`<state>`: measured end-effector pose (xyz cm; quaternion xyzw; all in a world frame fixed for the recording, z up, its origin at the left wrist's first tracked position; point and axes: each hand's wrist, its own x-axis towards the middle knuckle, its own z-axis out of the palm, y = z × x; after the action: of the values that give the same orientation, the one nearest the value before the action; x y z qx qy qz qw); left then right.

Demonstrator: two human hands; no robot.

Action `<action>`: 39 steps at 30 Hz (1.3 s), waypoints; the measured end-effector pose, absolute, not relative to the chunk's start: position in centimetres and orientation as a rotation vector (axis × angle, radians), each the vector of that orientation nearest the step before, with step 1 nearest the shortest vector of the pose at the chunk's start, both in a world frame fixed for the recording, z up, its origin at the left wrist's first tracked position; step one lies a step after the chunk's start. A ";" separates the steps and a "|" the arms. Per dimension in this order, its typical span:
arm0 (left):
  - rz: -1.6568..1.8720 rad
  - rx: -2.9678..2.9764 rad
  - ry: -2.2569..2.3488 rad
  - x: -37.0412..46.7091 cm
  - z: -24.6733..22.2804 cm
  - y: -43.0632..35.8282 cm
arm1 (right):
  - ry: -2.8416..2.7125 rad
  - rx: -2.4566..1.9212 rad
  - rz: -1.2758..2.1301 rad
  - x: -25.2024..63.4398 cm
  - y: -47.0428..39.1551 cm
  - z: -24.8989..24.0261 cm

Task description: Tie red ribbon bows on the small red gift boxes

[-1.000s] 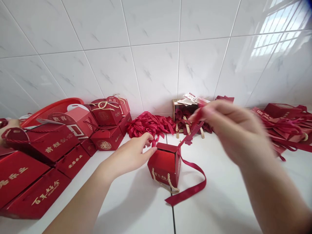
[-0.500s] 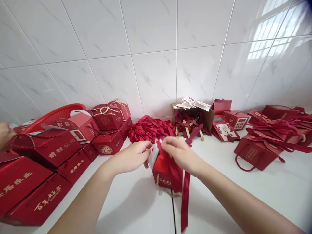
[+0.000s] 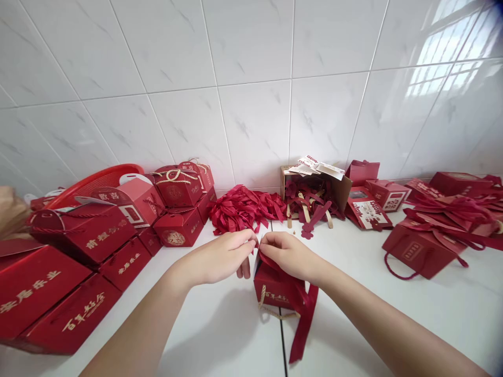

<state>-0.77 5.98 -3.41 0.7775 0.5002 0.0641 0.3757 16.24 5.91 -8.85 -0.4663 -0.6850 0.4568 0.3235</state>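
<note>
A small red gift box [image 3: 273, 287] with gold lettering and a beige rope handle stands on the white surface, centre front. At its top, my left hand [image 3: 223, 255] pinches something small that its fingers hide, its lower fingers beside the box's left edge. My right hand [image 3: 291, 255] grips a dark red ribbon [image 3: 304, 327] at the top of the box. The ribbon runs over the box's right side and its loose end lies on the surface. Both sets of fingertips nearly meet, and they cover the box's top.
Red boxes [image 3: 98, 272] are stacked at the left, before a red basket [image 3: 98, 181]; another person's hand [image 3: 11, 212] is blurred there. Behind are a ribbon pile [image 3: 243, 209] and a carton [image 3: 342, 196] of tags. Ribboned boxes [image 3: 422, 246] sit at the right.
My hands have drawn closer together at the box's top, and the pale flap seen there before is now mostly hidden. The ribbon has shifted over the box's right side.
</note>
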 end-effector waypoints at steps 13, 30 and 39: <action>0.252 2.196 2.552 -7.8 0.0 8.8 | -2.033 -1.678 0.451 22.7 3.9 -4.2; 0.240 2.094 1.275 -0.1 -6.8 9.0 | -2.240 -1.525 1.027 24.8 8.1 -6.4; 0.429 1.776 1.201 -0.7 -6.8 9.9 | -1.994 -1.346 1.262 26.8 7.7 -5.5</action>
<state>-0.72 9.94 -6.76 0.7213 0.4879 0.1743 0.4597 26.79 7.72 -5.47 -0.4842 -0.7175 0.4542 0.2108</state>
